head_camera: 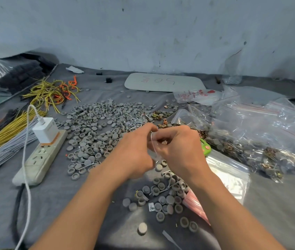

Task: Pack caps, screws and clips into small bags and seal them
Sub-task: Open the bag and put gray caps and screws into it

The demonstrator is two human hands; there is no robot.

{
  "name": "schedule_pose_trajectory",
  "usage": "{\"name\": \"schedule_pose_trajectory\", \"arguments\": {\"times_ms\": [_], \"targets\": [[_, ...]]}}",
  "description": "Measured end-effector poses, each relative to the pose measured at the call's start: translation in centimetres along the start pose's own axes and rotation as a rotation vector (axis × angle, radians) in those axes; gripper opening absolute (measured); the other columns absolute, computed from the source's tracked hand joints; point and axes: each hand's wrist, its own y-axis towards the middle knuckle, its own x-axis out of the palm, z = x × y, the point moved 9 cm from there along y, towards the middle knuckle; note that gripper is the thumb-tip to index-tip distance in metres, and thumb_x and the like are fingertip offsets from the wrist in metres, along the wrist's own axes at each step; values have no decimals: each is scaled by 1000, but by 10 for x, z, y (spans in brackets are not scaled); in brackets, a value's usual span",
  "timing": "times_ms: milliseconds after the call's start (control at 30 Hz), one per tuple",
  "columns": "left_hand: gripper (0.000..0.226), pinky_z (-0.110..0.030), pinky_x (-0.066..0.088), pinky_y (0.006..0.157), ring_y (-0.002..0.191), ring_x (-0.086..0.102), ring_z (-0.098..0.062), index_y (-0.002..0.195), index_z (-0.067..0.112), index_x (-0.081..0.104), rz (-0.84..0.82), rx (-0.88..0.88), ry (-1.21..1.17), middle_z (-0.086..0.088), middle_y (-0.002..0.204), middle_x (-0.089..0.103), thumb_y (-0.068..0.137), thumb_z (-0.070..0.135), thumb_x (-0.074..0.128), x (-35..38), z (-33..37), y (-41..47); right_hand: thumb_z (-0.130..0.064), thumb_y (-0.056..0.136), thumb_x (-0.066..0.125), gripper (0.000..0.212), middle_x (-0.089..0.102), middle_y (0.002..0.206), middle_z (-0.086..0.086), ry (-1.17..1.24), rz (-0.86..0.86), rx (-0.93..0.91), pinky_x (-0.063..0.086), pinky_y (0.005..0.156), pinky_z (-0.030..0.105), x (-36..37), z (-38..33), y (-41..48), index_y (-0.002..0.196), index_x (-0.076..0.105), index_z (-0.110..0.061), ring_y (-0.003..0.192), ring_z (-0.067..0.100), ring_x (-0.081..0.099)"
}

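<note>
My left hand (136,150) and my right hand (177,147) meet above the middle of the table, and both pinch a small clear bag (153,147) between their fingers. What is inside the bag is too blurred to tell. Grey caps (96,127) lie spread in a wide heap beyond my hands, and a smaller group of grey caps (162,195) lies below them. Silver screws (134,122) are piled just past my left hand. Brass clips (161,115) lie to the right of the screws.
A power strip (40,159) with a white charger (46,130) lies at left, beside yellow, grey and orange wire bundles (4,139). Filled clear bags (251,141) pile up at right. A stack of empty bags (231,175) and a green object (205,147) lie near my right wrist.
</note>
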Motion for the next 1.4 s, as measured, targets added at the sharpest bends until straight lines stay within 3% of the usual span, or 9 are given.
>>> {"name": "schedule_pose_trajectory", "arguments": {"times_ms": [167, 300, 367, 467, 567, 833, 1000, 1233, 1400], "targets": [[63, -26, 51, 70, 85, 66, -3, 113, 38, 55, -7, -5, -171, 14, 97, 70, 64, 17, 88, -4, 8, -1, -20, 86, 75, 12, 74, 68, -20, 91, -9, -30, 45, 56, 10, 1, -7, 1, 85, 85, -27, 61, -3, 65], [54, -21, 53, 70, 83, 71, 1, 111, 35, 61, 105, -109, -519, 11, 98, 74, 72, 9, 89, -20, -11, -3, -18, 86, 76, 13, 78, 77, -9, 352, 216, 100, 59, 65, 33, -31, 9, 5, 85, 84, -28, 71, 10, 72], [54, -22, 53, 74, 86, 73, -3, 113, 30, 62, 157, -161, -695, 7, 101, 75, 74, 0, 86, -29, -22, -4, -13, 86, 76, 18, 78, 76, -11, 231, 233, 166, 56, 64, 28, -39, 19, 7, 83, 84, -29, 65, 3, 69], [54, -22, 51, 76, 85, 74, -6, 115, 21, 65, 222, -189, -927, 5, 95, 78, 73, -8, 82, -40, -32, -1, -9, 91, 72, 24, 77, 82, -17, -190, -71, 211, 51, 55, 11, -8, 24, 6, 88, 83, -30, 57, -3, 64], [50, -20, 52, 74, 84, 72, -9, 113, 15, 66, 284, -160, -1033, 1, 93, 76, 74, -14, 78, -47, -35, 0, -14, 92, 68, 19, 78, 96, -4, -512, -318, 189, 61, 82, 30, 30, 24, -4, 93, 82, -28, 84, 15, 71], [57, -22, 52, 65, 79, 67, -2, 110, 39, 53, 560, -152, -305, 14, 99, 70, 73, 14, 88, -73, -39, -10, -1, 85, 60, 21, 71, 91, 14, -683, -424, 105, 61, 77, 44, 54, 14, -17, 98, 73, -11, 85, 38, 67], [59, -29, 45, 79, 97, 59, -15, 127, 37, 53, 445, -122, 78, 9, 111, 67, 80, 15, 82, -50, -29, -1, -4, 79, 67, 16, 73, 84, 10, -636, -372, 118, 60, 71, 39, 45, 12, -15, 87, 76, -14, 77, 36, 68], [54, -23, 35, 58, 83, 53, -11, 123, 38, 54, 188, -172, 134, 10, 107, 64, 80, 17, 79, -21, -29, 2, -9, 86, 75, 18, 76, 72, -10, 184, 105, 200, 58, 64, 19, -2, 18, 0, 81, 83, -25, 68, 4, 71], [55, -20, 30, 53, 76, 52, -8, 120, 43, 51, 85, -132, 65, 17, 89, 51, 78, 19, 78, -13, -18, 2, 4, 85, 75, 25, 80, 89, 8, 686, -63, 279, 57, 72, 27, 17, 16, -2, 79, 83, -19, 82, 15, 72]]}}
